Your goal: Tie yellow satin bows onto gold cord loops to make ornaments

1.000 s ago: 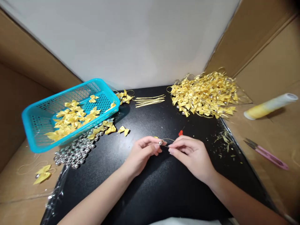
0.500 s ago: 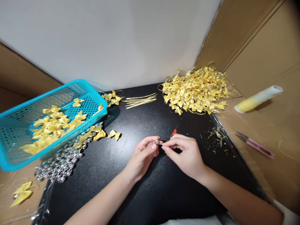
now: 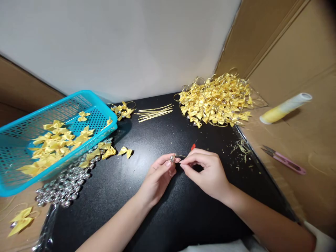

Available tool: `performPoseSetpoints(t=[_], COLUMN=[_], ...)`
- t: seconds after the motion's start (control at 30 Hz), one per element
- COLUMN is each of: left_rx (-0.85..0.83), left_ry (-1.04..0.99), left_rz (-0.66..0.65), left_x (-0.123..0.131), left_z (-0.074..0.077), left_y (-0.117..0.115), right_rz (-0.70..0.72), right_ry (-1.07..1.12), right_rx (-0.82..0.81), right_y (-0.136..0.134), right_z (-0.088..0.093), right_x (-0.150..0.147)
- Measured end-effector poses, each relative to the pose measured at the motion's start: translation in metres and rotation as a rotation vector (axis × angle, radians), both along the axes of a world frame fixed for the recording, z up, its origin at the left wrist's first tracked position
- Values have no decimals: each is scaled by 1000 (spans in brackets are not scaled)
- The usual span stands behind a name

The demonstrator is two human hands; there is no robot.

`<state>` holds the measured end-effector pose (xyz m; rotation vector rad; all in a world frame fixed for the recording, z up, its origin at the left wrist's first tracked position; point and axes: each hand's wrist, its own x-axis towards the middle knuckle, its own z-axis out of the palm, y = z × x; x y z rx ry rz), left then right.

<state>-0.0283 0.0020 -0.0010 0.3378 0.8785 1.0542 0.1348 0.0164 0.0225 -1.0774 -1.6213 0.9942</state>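
Over the black mat (image 3: 162, 210), my left hand (image 3: 157, 178) pinches a small silver bell (image 3: 172, 158) between thumb and forefinger. My right hand (image 3: 207, 173) meets it fingertip to fingertip and pinches a thin gold cord (image 3: 181, 156) that runs into the bell. A small red object (image 3: 193, 146) lies on the mat just behind my right hand. One loose yellow bow (image 3: 126, 151) lies to the left of my left hand.
A tilted blue basket (image 3: 15, 182) of yellow bows sits at left, a heap of silver bells (image 3: 65, 187) under its near edge. Cut gold cords (image 3: 154, 112) lie at the back, finished bows (image 3: 217, 101) piled back right. A thread spool (image 3: 285, 108) and pink snips (image 3: 285, 161) rest on cardboard.
The view has swung right, so everything on the table shifted left in frame. My hands stay pinched together at the bell; the cord loop between them looks shorter.
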Motion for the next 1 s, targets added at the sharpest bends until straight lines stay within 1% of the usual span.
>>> performPoseSetpoints(t=[0.07, 0.13, 0.2, 0.3, 0.33, 0.4, 0.53, 0.67, 0.73, 0.83, 1.0], left_rx=[14, 82, 227, 489, 550, 615, 602, 550, 615, 796, 945], left_ry=[34, 126, 284, 511, 551, 590, 633, 655, 749, 926, 1044], left_rz=[-15, -23, -14, 0, -3, -11, -15, 26, 47, 44, 60], left_x=[0, -1, -2, -6, -6, -8, -9, -11, -13, -17, -28], left_z=[-1, -2, -1, 4, 6, 10, 10, 9, 11, 17, 34], left_y=[-1, -3, -4, -5, -5, -5, -4, -5, -4, -3, 5], right_rz=[5, 10, 27, 63, 70, 84, 126, 147, 158, 136, 72], right_ry=[-12, -1, 54, 190, 228, 270, 274, 218, 207, 172, 15], right_rx=[19, 12, -55, -208, -241, -261, -247, -165, -119, -70, 57], right_y=[0, 0, 0, -2, -2, -2, -3, -3, -3, -1, 3], right_z=[1, 1, -1, -5, -6, -8, -9, -11, -13, -15, -18], right_x=[0, 0, -1, -3, -4, -5, -6, -5, -5, -6, -5])
